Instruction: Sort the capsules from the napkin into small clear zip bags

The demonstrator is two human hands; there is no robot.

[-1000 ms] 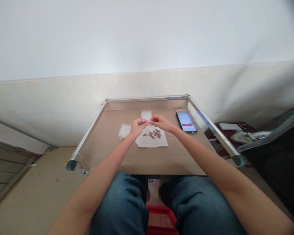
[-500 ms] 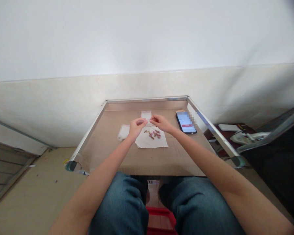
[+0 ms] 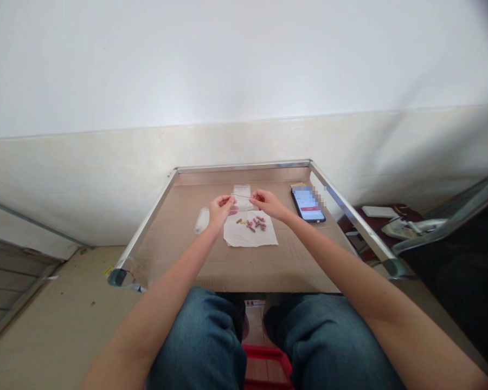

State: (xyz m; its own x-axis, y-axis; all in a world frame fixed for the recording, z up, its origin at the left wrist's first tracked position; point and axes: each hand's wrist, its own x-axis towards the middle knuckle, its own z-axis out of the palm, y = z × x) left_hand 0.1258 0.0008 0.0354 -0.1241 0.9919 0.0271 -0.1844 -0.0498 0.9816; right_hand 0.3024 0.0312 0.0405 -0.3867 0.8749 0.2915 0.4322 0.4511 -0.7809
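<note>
Both hands are raised a little above a brown table point(image 3: 179, 238). My left hand point(image 3: 219, 210) and my right hand point(image 3: 268, 202) each pinch one side of a small clear plastic bag point(image 3: 244, 201) stretched between them. Under the hands lies a white sheet point(image 3: 250, 235) with several small reddish and yellow capsule-like pieces point(image 3: 255, 222) scattered on it. Another clear bag point(image 3: 202, 220) lies left of the sheet, and a further one point(image 3: 241, 189) lies behind the hands.
A phone point(image 3: 308, 204) with a lit screen lies at the table's right, near the metal rim point(image 3: 350, 214). A wall stands close behind the table. Low at the right are a white box point(image 3: 380, 211) and cables. My knees in jeans sit under the front edge.
My hands have drawn slightly apart, the left shifting left, so the clear bag now stretches wider between them. The pieces on the sheet have not moved.
</note>
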